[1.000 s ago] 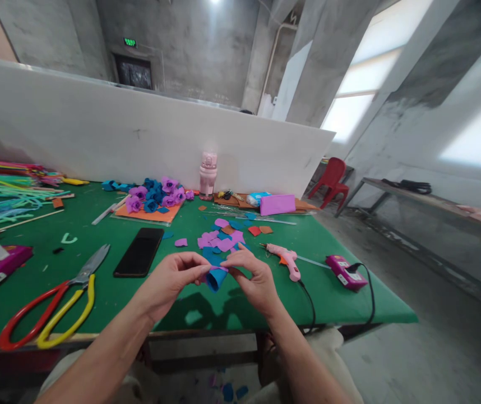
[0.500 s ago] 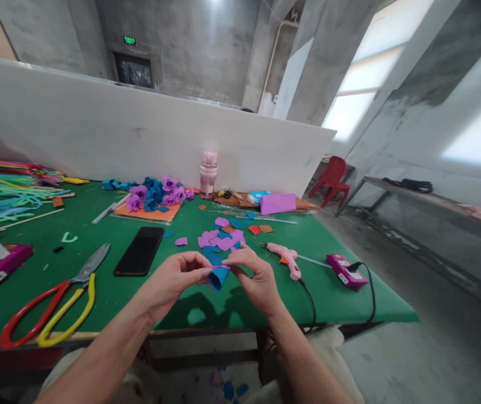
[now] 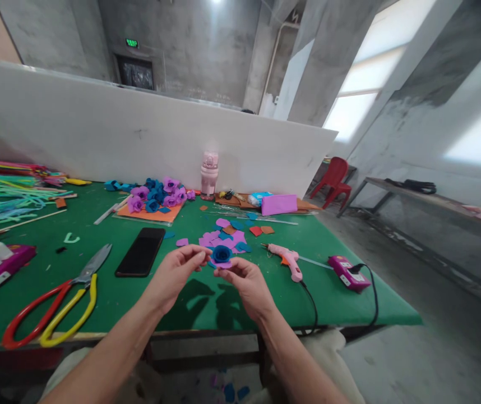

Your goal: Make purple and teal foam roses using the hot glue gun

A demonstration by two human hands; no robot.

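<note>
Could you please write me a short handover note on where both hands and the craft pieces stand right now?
Left hand and right hand: both pinch one small rolled blue foam rose, spiral side up, above the green table.
Loose purple and blue foam petals lie just behind it.
Pink glue gun rests to the right; red-and-yellow scissors and a black phone to the left.
Done: finished foam roses heaped at the back.
Left: the loose petals are unused.
</note>
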